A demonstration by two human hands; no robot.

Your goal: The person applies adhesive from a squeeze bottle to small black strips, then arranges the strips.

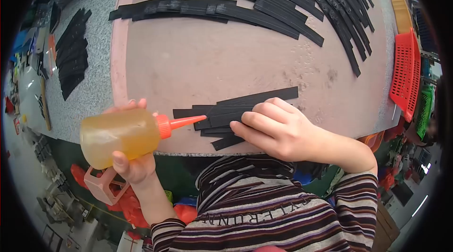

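Note:
My left hand [134, 157] is wrapped around a squeeze bottle [120, 134] of yellowish liquid, tipped on its side. Its red nozzle [186, 121] points right, and the tip is at the left part of a loose pile of flat black strips [226, 119] near the table's front edge. Over the right part of that pile, my right hand [278, 131] is closed, its fingers curled and its fingertips at a black strip. The hand hides part of the strips, and how firmly it grips is hard to see.
Overlapping rows of black strips [212, 9] lie across the back of the pinkish board [198, 58]. More strips [342, 16] fan out at back right, and another bundle [72, 54] lies left. A red basket [405, 75] hangs at the right edge; a pink stool [104, 188] stands below.

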